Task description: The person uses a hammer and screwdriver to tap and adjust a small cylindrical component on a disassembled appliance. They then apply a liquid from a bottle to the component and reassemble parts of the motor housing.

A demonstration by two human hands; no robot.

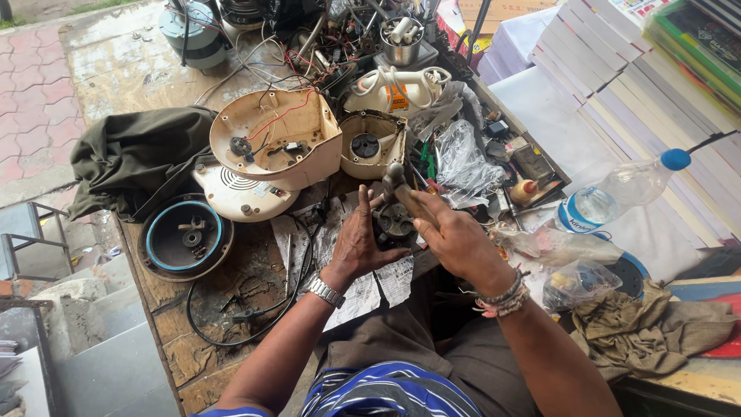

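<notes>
A small roadside repair stall for household appliances, open to the street. A worn wooden workbench is the centre of it. On the bench lie opened cream appliance housings with loose red wires, a dark round base, scattered screwdrivers and a steel cup of parts. Left of the bench, red paving bricks show the pavement. Right of the bench, stacks of books suggest a neighbouring bookstall.
</notes>
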